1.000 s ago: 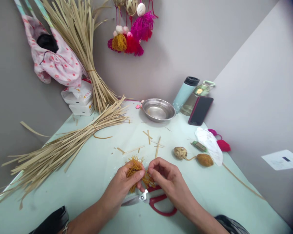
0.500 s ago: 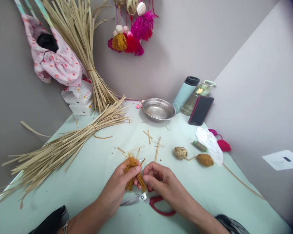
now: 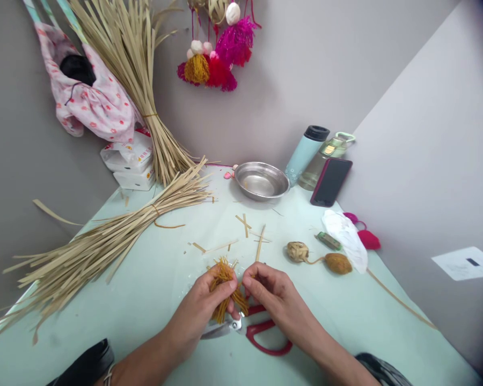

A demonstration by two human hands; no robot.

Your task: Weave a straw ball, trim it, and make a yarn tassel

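A mustard-coloured yarn tassel (image 3: 224,272) is pinched between the thumb and fingers of my left hand (image 3: 199,308), its strands sticking out above and below the grip. Close on its right, my right hand (image 3: 277,292) has thumb and fingertips pressed together beside the yarn. Whatever is between those fingertips is too small to make out. Beneath both hands lies a pair of scissors (image 3: 236,325) with red handles, blades toward the left. A small woven ball (image 3: 297,251), joined by a cord to a brown oval piece (image 3: 338,264), rests to the right.
A bundle of dry flat straw (image 3: 140,222) covers the left side; another bundle (image 3: 145,107) leans on the wall. Behind are a metal bowl (image 3: 261,182), a blue bottle (image 3: 308,153), a green bottle (image 3: 317,169) and a phone (image 3: 331,182). Tassels (image 3: 219,69) hang above.
Both hands have shifted slightly to the right. The tassel has moved with my left hand. My right fingertips have risen a little, uncovering more of the scissors' red handles.
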